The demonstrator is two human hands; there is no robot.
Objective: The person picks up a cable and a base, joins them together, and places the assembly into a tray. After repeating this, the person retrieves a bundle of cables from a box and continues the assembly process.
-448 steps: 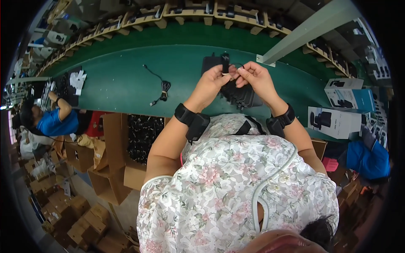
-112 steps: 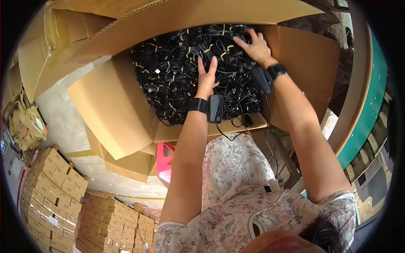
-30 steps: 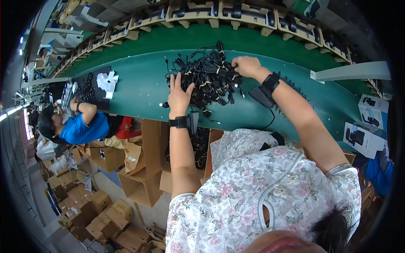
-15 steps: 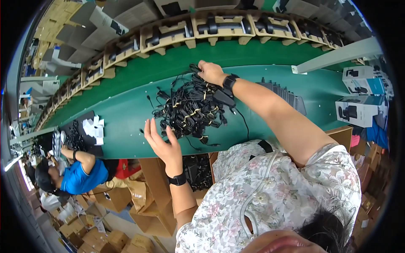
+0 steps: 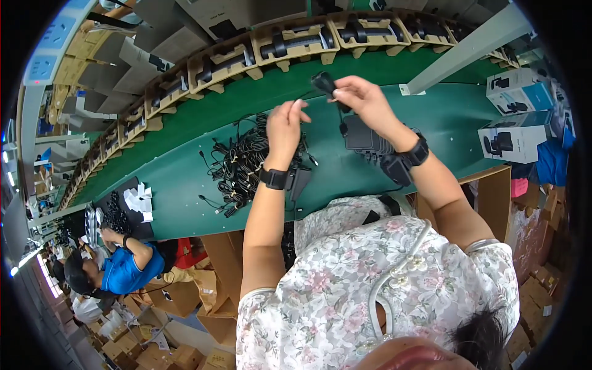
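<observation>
My right hand (image 5: 365, 106) is raised over the far part of the green bench, its fingers closed on a black corded piece (image 5: 322, 82) that looks like a power adapter. Beside it, my left hand (image 5: 285, 131) pinches with its fingertips at a thin black cable leading toward that piece. Below and left of my left hand lies a tangled pile of black cables (image 5: 237, 163), tied in coils. Next to my left wrist rests a black adapter (image 5: 300, 180). A row of black adapters (image 5: 364, 137) stands near my right wrist, which partly hides it.
Beyond the green bench (image 5: 336, 185) runs a line of cardboard trays (image 5: 287, 46) holding black devices. A pale post (image 5: 462, 52) rises at the right, near white product boxes (image 5: 512, 142). At far left, a person in blue (image 5: 131, 268) works beside white papers (image 5: 139, 200).
My right hand has left the cable pile and moved right, now holding the black adapter-like piece. My left hand has risen from the pile's near side and closed its fingers.
</observation>
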